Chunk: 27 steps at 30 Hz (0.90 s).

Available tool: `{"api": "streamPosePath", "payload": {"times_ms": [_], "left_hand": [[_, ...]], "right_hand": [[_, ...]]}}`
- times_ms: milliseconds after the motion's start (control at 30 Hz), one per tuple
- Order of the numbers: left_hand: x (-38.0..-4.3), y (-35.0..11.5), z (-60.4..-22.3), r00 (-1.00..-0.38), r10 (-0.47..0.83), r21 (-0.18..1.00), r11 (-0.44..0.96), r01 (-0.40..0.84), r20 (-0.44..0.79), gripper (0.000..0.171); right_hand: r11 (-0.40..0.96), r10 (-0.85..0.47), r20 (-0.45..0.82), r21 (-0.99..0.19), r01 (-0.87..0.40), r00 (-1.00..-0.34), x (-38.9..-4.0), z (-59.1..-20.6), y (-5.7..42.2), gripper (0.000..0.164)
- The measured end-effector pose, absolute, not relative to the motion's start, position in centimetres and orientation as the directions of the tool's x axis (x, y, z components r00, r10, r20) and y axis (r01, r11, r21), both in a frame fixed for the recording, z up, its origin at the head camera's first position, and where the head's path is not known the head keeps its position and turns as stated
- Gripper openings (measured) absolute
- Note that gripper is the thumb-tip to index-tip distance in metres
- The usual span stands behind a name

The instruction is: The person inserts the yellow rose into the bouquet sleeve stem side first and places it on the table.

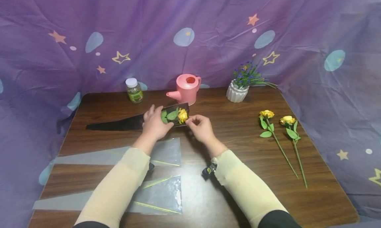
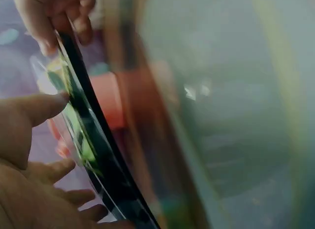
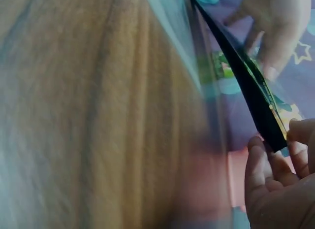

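A black flower sleeve point(image 1: 119, 124) with a clear front lies lengthwise towards the back of the table, its narrow end to the left. Inside its wide right end is a yellow rose point(image 1: 183, 116) with green leaves. My left hand point(image 1: 155, 125) is spread over the sleeve's middle, fingertips and thumb touching it. With thumb and fingers, my right hand point(image 1: 201, 128) pinches the sleeve's open edge beside the bloom. In the right wrist view the sleeve point(image 3: 246, 86) appears edge-on between both hands. The rose's stem is hidden.
Two clear sleeves point(image 1: 166, 152) with yellow lines lie at the front left, partly under my left arm. Two yellow roses point(image 1: 279, 145) lie at right. Along the back stand a lidded jar point(image 1: 135, 92), a pink watering can point(image 1: 187, 91) and a potted plant point(image 1: 237, 91).
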<state>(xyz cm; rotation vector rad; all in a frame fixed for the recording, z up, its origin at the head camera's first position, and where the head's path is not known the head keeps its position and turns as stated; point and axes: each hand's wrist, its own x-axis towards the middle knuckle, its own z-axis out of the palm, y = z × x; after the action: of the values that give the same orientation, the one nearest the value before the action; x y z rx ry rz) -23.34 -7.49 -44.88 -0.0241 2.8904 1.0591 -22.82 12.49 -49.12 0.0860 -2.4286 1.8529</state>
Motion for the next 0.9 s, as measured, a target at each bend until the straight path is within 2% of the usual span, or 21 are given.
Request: {"api": "streamPosePath", "payload": {"times_ms": [167, 333, 433, 900], "left_hand": [[-23.5, -9.1, -46.1, -0.981, 0.024, 0.578, 0.811, -0.093, -0.192, 0.089], [-23.8, -10.0, -47.0, -0.971, 0.025, 0.533, 0.839, -0.108, -0.237, 0.083], [-24.0, -10.3, -47.5, -0.970, 0.015, 0.509, 0.853, -0.115, -0.244, 0.084], [-24.2, -12.0, -47.3, -0.963, -0.010, 0.501, 0.853, -0.148, -0.269, 0.086]], "right_hand": [[0.358, -0.033, 0.035, -0.933, -0.045, -0.999, -23.4, -50.1, 12.1, 0.011], [0.542, -0.067, 0.045, -0.837, -0.074, -0.997, -23.4, -50.4, 12.0, 0.012], [0.599, -0.085, 0.050, -0.796, -0.091, -0.995, -23.5, -50.4, 11.9, 0.013], [0.665, -0.132, 0.017, -0.740, -0.101, -0.991, -23.4, -50.1, 11.0, 0.010]]}}
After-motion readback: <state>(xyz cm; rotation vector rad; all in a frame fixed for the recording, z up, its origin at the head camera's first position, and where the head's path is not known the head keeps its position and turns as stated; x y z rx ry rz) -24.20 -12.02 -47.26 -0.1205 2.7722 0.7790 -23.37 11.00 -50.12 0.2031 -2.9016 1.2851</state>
